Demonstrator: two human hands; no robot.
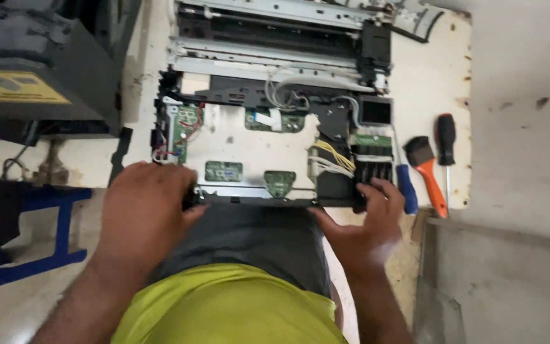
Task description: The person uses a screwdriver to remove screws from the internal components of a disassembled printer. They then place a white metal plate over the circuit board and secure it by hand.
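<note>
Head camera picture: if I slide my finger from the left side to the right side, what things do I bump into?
Dark machine with a yellow label → left hand → opened printer → right hand → blue-handled tool → orange-handled brush → black-and-red screwdriver.

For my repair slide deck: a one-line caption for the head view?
Left hand and right hand grip the near edge of an opened printer chassis; screwdrivers and brush alongside.

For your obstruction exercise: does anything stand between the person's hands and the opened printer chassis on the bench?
Nothing visible does. The left hand and right hand already grip the near edge of the printer chassis. The tools lie beside it, right of the right hand.
</note>
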